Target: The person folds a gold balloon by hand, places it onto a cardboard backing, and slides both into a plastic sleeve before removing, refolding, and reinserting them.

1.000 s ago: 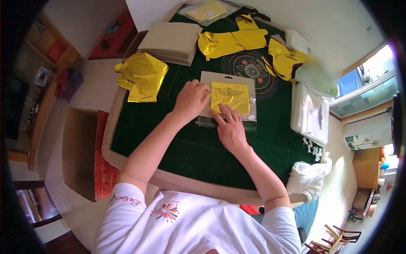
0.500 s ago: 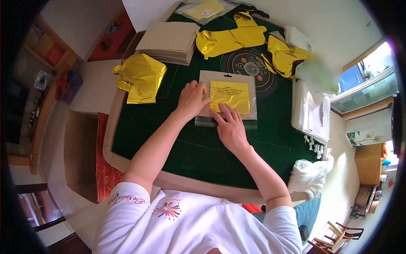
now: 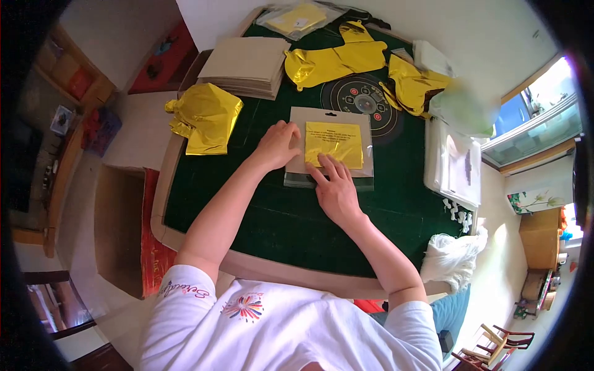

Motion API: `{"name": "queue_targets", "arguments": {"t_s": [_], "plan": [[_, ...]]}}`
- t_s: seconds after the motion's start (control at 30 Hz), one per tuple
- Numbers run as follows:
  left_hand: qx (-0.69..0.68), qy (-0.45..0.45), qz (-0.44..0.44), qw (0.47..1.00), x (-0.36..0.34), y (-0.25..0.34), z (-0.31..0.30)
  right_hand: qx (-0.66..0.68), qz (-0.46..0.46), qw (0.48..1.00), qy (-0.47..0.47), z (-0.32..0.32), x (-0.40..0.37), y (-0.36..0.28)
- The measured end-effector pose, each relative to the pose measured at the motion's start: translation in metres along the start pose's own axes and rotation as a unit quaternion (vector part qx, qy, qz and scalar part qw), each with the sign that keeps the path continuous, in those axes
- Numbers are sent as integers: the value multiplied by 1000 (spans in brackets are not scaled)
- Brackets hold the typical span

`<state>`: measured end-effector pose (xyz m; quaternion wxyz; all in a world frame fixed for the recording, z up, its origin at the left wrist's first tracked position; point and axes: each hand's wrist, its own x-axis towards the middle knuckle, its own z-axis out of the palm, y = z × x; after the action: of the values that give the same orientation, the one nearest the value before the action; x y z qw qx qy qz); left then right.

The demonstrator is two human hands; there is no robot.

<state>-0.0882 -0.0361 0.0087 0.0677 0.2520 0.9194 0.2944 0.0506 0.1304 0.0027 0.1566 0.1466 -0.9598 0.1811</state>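
Note:
A clear plastic bag point(image 3: 362, 184) lies flat on the green table, holding a beige card point(image 3: 298, 162) with a hang hole and a folded yellow foil piece point(image 3: 349, 154) bearing printed text. My left hand point(image 3: 278, 146) rests at the card's left edge, its fingers bent and the thumb held apart from them. Spread over the lower part of the bag, my right hand point(image 3: 337, 191) presses down with its fingertips on the yellow foil's bottom edge. Neither hand grasps anything that I can see.
Gold foil balloons lie at the left point(image 3: 210, 117), the back point(image 3: 337, 62) and the right point(image 3: 411, 86). A stack of beige cards point(image 3: 241, 65) stands at the back left. Clear bags point(image 3: 445, 167) and white string point(image 3: 455, 256) line the right edge. A cardboard box point(image 3: 120, 229) is on the floor.
My left thumb has drawn back from the yellow foil towards the card's left edge. My right hand stays pressed near the bag's bottom. The bag lies in about the same place.

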Motion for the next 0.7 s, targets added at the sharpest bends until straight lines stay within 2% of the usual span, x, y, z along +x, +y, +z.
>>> {"name": "queue_targets", "arguments": {"t_s": [0.07, 0.13, 0.17, 0.23, 0.47, 0.57, 0.63, 0.7], "plan": [[-33, -10, -14, 999, 3, 2, 0, 2, -2, 1000, 1, -1, 1, -1], [28, 122, 11, 992, 0, 13, 6, 2, 0, 1000, -2, -1, 1, -1], [27, 121, 12, 992, -3, 15, 12, 1, 1, 1000, -3, 0, 1, -1], [169, 167, 19, 971, -7, 15, 26, 6, 1, 1000, 1, 0, 1, -1], [144, 125, -37, 981, 2, 12, 27, 3, 2, 1000, -9, -2, 2, 0], [62, 109, -69, 990, 11, 14, 19, 7, 7, 1000, -13, -3, 2, -2], [168, 111, 10, 980, 18, 12, 20, 5, 5, 1000, -14, -2, 2, -1], [188, 89, 1, 978, 21, 12, 25, 5, 6, 1000, -16, -2, 2, -1]]}}
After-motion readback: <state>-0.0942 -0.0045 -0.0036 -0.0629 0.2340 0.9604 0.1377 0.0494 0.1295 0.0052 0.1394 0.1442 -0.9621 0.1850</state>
